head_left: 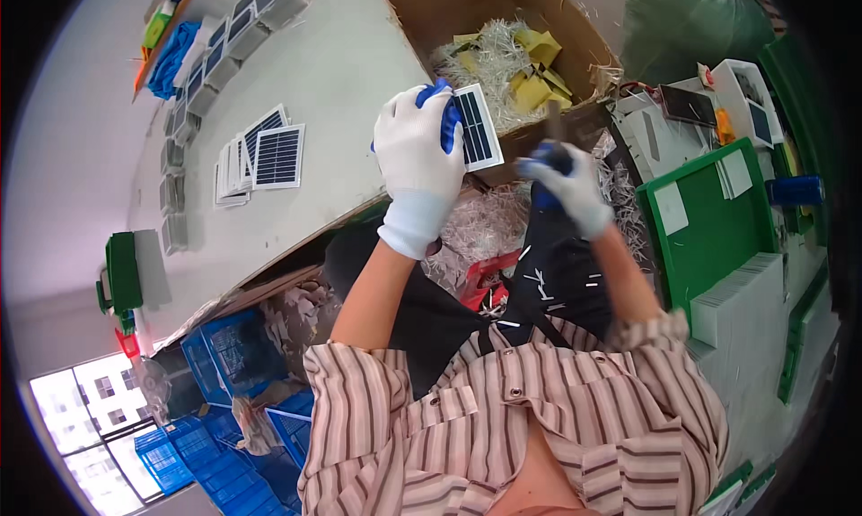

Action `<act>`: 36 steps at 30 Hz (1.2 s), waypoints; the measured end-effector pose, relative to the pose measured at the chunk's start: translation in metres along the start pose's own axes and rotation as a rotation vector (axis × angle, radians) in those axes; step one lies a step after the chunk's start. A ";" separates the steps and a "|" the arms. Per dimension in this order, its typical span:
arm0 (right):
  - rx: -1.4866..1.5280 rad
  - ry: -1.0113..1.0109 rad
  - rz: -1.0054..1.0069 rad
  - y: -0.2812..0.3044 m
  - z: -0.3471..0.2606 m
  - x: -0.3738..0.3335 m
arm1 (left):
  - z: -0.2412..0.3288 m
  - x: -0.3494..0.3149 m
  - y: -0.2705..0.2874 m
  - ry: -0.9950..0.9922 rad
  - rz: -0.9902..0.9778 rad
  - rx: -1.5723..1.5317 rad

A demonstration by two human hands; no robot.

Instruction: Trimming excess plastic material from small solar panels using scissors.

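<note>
The left hand (pixel 418 148), in a white glove with blue fingertips, is closed around a small solar panel (pixel 477 127) and holds it up over the edge of the grey table (pixel 341 85). The right hand (pixel 566 182) is curled tight around a dark tool handle (pixel 554 125), just beside the panel and in front of the cardboard box (pixel 503 31) of shredded scraps.

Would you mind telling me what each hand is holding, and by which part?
The left hand grips a small solar panel by its left edge. The right hand clasps a dark tool handle; its kind cannot be told.
</note>
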State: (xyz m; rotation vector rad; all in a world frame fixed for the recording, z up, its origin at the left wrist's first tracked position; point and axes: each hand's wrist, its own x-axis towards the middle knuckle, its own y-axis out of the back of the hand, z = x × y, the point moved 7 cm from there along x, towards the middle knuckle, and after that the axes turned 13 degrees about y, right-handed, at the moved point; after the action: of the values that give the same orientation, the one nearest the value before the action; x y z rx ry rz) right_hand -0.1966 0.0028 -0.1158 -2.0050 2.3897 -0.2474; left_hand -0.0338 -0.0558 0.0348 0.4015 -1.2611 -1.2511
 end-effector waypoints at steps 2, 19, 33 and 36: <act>0.089 0.187 -0.032 -0.039 0.013 0.029 | 0.004 0.002 -0.002 -0.008 -0.006 -0.017; -0.133 0.590 0.323 -0.080 0.009 0.015 | 0.008 0.001 0.003 0.027 0.051 0.068; 0.215 0.264 -0.094 -0.071 0.026 0.043 | -0.003 0.004 0.011 0.108 -0.220 0.235; 0.202 0.187 -0.174 -0.066 0.022 0.050 | 0.016 -0.004 0.009 -0.036 -0.058 0.057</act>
State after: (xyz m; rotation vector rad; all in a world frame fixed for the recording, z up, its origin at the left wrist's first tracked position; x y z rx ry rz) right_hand -0.1386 -0.0598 -0.1245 -2.1794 2.1798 -0.6788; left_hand -0.0425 -0.0434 0.0462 0.4611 -1.3257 -1.2787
